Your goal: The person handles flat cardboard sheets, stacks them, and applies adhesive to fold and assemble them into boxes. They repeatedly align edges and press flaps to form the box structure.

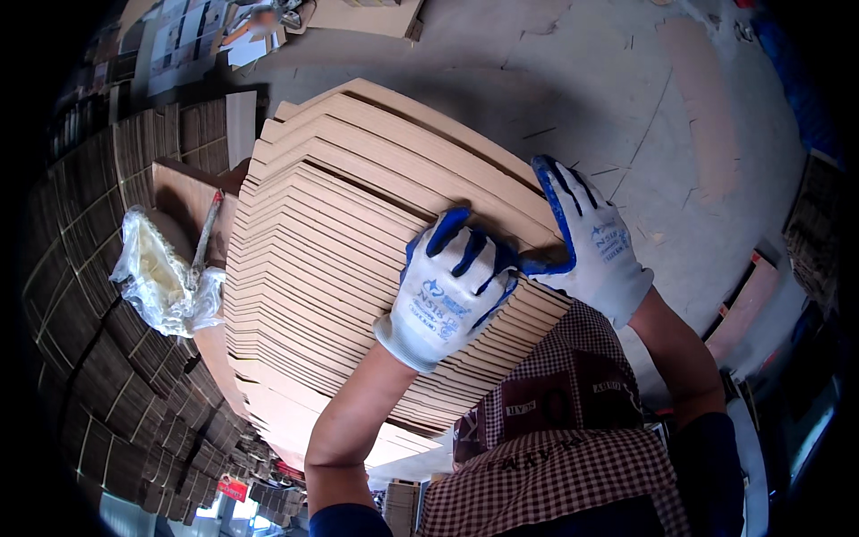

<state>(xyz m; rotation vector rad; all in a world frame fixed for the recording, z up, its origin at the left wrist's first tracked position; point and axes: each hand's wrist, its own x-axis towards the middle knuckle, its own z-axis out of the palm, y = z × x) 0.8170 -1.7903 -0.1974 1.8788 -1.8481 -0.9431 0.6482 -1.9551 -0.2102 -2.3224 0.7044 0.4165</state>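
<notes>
To your left, just beside the stack you are working on, a crumpled clear plastic bag lies on a brown cardboard sheet, with a thin stick-like tool resting across it; what the bag holds cannot be made out. Around and below that, more bundles of flattened cardboard are piled along the left side. The grey concrete floor stretches out beyond the stack, with a pale cardboard strip lying on it at the far right and loose sheets at the top edge. Your checked apron fills the lower middle and covers the near corner of the stack.

The tall stack of flat cardboard sheets sits straight in front of you. Your left hand, gloved in white and blue, presses on its near edge with fingers curled over a group of sheets. Your right hand lies nearly flat on the stack's right side, fingers spread, thumb hooked against the edge.
</notes>
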